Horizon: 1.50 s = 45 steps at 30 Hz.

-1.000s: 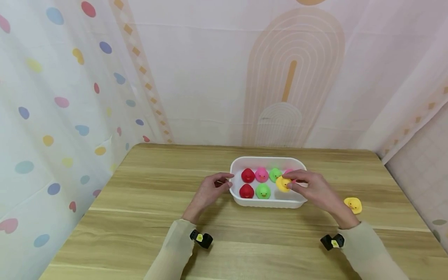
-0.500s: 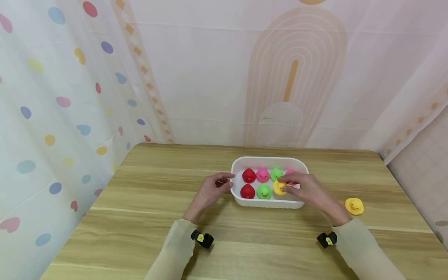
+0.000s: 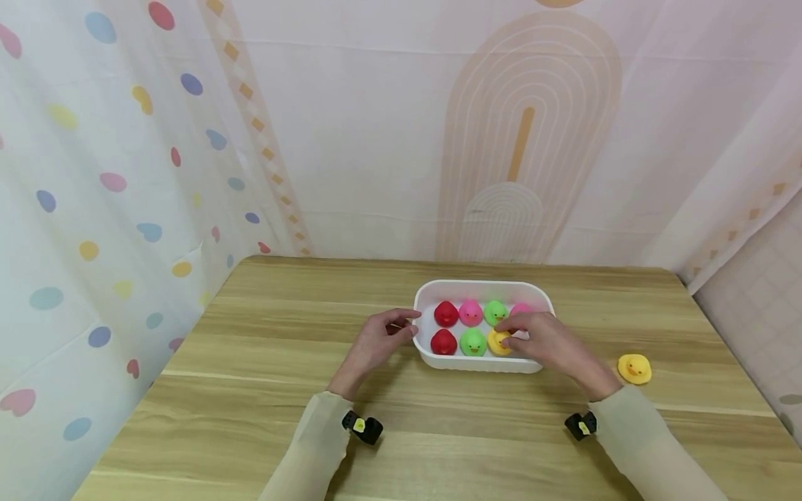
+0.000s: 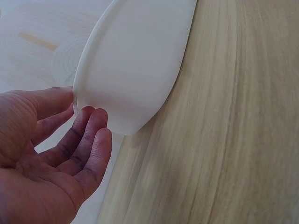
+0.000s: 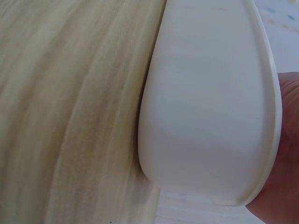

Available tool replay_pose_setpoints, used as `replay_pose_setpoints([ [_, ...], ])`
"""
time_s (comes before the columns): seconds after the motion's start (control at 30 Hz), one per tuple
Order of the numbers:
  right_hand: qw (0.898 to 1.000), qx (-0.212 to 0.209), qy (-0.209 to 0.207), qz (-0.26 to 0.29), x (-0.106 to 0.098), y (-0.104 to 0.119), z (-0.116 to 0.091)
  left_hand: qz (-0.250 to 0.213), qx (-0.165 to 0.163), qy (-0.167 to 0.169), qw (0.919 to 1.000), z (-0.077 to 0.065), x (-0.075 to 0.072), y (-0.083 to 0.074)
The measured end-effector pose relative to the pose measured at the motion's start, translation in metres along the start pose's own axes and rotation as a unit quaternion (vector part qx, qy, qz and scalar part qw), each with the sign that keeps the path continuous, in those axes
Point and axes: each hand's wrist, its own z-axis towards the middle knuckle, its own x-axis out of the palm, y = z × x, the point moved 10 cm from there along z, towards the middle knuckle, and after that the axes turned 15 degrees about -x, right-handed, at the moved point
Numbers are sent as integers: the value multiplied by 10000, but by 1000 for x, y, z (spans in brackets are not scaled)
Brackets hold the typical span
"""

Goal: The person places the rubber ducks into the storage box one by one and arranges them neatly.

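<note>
A white plastic container [image 3: 482, 364] with rounded ends stands on the table, holding two rows of small rubber ducks. My left hand [image 3: 376, 341] grips its left end; in the left wrist view the thumb and fingertips [image 4: 100, 116] meet at the rim. Low inside the front row, my right hand [image 3: 554, 341] pinches a yellow rubber duck [image 3: 498, 342] just right of a green duck [image 3: 473, 342]. Its fingers partly cover that yellow duck. From the right wrist the container wall [image 5: 205, 102] hides the fingertips, and only part of the hand shows beyond the rim.
Red ducks [image 3: 443, 342] fill the left end of both rows. Behind are a pink duck [image 3: 470, 312], a green duck [image 3: 496, 312] and another pink one [image 3: 521, 310]. A second yellow duck [image 3: 635, 369] lies on the wooden table [image 3: 263, 369] beside the right forearm.
My right hand has moved left and down, lowering the yellow duck into the front row beside the green one. The left hand has stayed at the container's left end.
</note>
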Motion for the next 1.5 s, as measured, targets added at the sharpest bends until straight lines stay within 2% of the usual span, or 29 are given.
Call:
replay_pose_setpoints([
  [0.4,9997,62,171,-180,3,0,1,57,-78,55,9999,0,1,1],
  [0.7,9999,45,157,-3,2,2,0,-57,-10,74,10000,1,0,1],
  [0.83,9998,-61,-152,133,-7,4,-3,-63,-41,66,9999,2,0,4],
  [0.97,9972,-129,-726,114,-20,7,-9,-26,-70,94,9999,2,1,3],
  [1.1,9904,-180,-1369,45,-32,12,-18,-23,-73,103,9999,2,1,4],
  [1.27,9807,-74,-1953,-39,-45,14,-33,-79,-49,85,9999,2,0,5],
  [1.4,9757,190,-2183,-44,-55,12,-46,-161,11,69,9998,3,-1,4],
  [1.5,9753,424,-2164,-132,-61,8,-57,-175,27,68,9998,3,-2,4],
])
